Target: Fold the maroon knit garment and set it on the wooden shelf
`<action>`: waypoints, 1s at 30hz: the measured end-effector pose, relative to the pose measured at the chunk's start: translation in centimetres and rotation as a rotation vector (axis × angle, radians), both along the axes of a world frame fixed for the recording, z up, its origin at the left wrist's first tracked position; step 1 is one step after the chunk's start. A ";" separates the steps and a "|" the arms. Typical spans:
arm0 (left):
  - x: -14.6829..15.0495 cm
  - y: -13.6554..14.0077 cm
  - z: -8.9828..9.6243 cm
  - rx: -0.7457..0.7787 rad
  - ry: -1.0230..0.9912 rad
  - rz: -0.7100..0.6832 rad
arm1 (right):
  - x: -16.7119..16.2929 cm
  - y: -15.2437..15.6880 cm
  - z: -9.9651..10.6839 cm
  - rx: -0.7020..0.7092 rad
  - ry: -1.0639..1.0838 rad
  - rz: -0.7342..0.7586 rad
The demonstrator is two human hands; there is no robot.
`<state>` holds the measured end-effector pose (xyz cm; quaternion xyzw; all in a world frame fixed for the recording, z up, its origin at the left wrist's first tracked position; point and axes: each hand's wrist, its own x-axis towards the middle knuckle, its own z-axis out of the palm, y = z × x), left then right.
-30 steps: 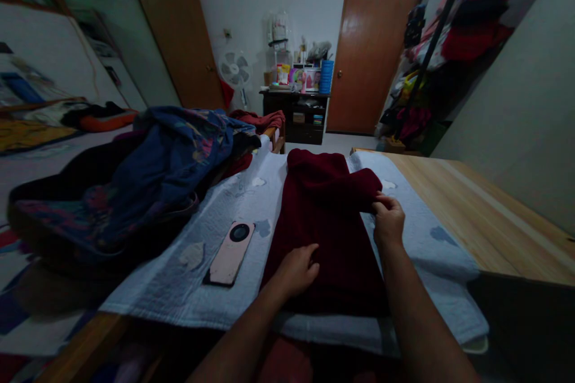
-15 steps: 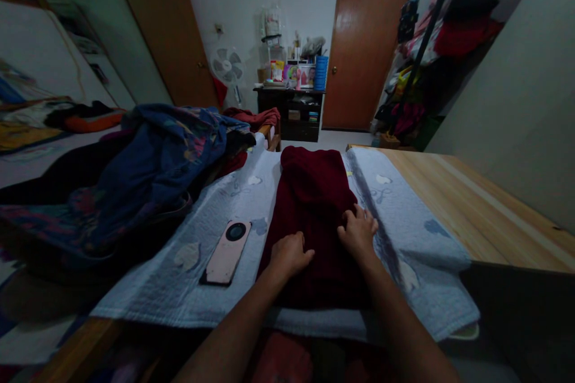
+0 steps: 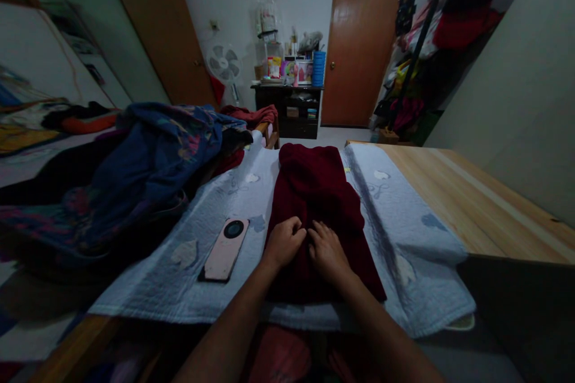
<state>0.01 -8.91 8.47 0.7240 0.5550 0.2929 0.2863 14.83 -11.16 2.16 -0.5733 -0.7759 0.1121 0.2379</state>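
A dark red garment (image 3: pixel 317 182) lies in a long folded strip on a pale blue quilted cloth (image 3: pixel 179 302). Its kind cannot be told from this folded shape. My left hand (image 3: pixel 285 243) rests on the garment's left half, its fingers curled in against the fabric. Close beside it, my right hand (image 3: pixel 327 250) lies on the middle of the garment with fingers stretched out and slightly apart. A small gap separates the two hands. The fabric is wrinkled around and beyond them. To the left of my left hand lies a pink phone (image 3: pixel 224 249), its round camera facing up.
A heap of clothes with a blue floral garment (image 3: pixel 148 155) rises at the left. On the right is a light wooden board (image 3: pixel 485 203). Beyond the bed stand a black cabinet (image 3: pixel 287 99), a white fan (image 3: pixel 224 64) and a wooden door (image 3: pixel 359 42).
My right hand has moved left from the garment's right edge to its middle, beside my left hand. My left hand has shifted slightly forward. The garment's lower right corner now shows.
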 end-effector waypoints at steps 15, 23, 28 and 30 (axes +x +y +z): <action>0.6 -1.8 -5.0 0.019 0.222 -0.178 | 2.2 -0.4 0.1 -0.070 0.445 0.085; -2.3 -0.5 -3.9 0.135 0.381 -0.226 | 1.5 -1.1 1.5 -0.037 0.301 0.107; -2.7 2.8 -5.4 0.174 0.542 0.061 | 2.0 -0.7 1.3 -0.043 0.365 0.097; -1.9 3.2 -6.2 0.166 0.585 0.034 | 2.2 -0.6 1.1 -0.047 0.398 0.081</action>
